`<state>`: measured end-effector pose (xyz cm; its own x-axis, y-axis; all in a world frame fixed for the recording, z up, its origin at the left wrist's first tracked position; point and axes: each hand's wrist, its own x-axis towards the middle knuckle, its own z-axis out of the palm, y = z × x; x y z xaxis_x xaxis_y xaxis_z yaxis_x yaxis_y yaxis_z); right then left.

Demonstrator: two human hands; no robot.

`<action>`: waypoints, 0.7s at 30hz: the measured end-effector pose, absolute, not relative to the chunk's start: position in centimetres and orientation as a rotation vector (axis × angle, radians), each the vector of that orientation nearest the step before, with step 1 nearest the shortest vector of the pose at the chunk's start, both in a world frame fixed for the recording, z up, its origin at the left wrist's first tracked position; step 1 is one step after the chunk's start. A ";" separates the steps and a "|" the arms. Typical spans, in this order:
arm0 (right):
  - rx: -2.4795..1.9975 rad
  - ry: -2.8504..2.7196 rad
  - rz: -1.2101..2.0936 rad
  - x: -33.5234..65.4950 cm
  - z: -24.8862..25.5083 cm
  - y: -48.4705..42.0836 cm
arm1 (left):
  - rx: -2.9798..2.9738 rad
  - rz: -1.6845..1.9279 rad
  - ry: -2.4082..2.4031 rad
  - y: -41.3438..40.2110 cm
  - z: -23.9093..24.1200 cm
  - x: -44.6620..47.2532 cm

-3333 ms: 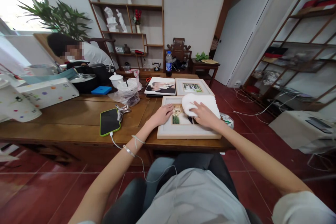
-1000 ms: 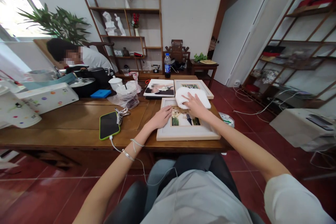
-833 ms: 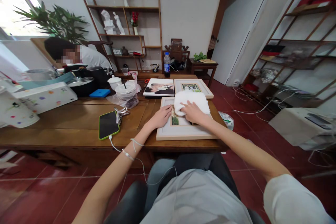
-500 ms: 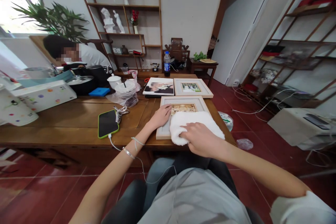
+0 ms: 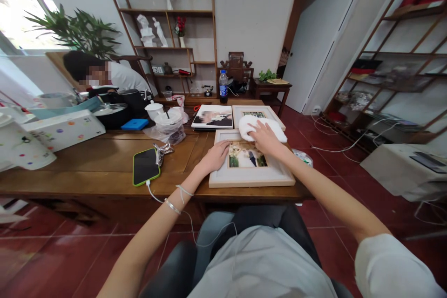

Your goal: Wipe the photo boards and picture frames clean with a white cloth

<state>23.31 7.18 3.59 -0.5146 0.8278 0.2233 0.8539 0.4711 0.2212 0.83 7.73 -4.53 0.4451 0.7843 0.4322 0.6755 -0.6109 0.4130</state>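
A pale wooden picture frame point(image 5: 282, 179) lies flat on the table in front of me, a wedding-type photo point(image 5: 242, 157) inside its white border. My left hand point(image 5: 215, 154) rests on the frame's left side with its fingers laid out flat. On the far right part of that frame, my right hand point(image 5: 264, 136) grips a fluffy white towel point(image 5: 277, 126). The towel also covers part of a second picture frame point(image 5: 239, 111) lying just behind. To the left of that one is a photo album or stack point(image 5: 213, 118) with a picture on top.
Left of my arm lies a phone point(image 5: 145, 167) on a charging cable. Farther back stand a lidded plastic cup point(image 5: 168, 121), a blue box point(image 5: 134, 124), a white box point(image 5: 66, 132) and a bottle point(image 5: 223, 87). Another person point(image 5: 127, 77) leans at the table's far left.
My right hand has moved the towel forward, from the near right part of the frame to its far edge, uncovering the photo. My left hand stays on the left side.
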 end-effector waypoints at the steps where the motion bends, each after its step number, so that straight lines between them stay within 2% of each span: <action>1: -1.495 -2.656 -0.481 22.9 3.6 7.5 | 2.517 0.896 1.283 7.7 -4.6 0.8; 8: -1.387 -2.862 -0.443 19.2 2.3 1.5 | 2.556 0.915 1.223 7.7 -4.4 0.9; 14: -1.141 -2.982 -0.288 18.8 4.6 -5.9 | 2.521 0.886 1.294 7.5 -4.2 0.9; 21: -1.105 -2.921 -0.135 19.7 4.2 -5.8 | 2.540 0.872 1.264 7.6 -4.1 0.8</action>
